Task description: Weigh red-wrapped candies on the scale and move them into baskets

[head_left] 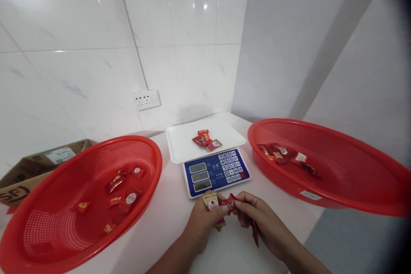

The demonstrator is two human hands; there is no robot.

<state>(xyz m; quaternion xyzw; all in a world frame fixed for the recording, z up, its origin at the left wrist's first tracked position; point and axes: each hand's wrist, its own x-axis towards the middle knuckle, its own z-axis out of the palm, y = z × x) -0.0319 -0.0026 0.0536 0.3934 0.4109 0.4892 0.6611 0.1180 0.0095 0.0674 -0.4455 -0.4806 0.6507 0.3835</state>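
Observation:
My left hand [203, 223] is closed around a gold-and-red snack packet [212, 202] with a round white label. Between both hands is a small red wrapped candy [230, 204], pinched by the fingers of my right hand [261, 216]. A dark red packet [254, 233] sticks out below my right hand. Just beyond the hands stands a blue-and-white electronic scale [214, 168]. On its white pan [181, 142] lie several red wrapped candies [203, 139] and a gold-and-red packet [214, 145].
At the left is a red plastic basket [48, 227] holding several red packets [115, 182]. Another red basket [346, 154], also with packets [279, 153], stands at the right. A cardboard box [35, 165] sits behind the left basket. Tiled wall with a socket [146, 99] rises behind the white table [173, 192].

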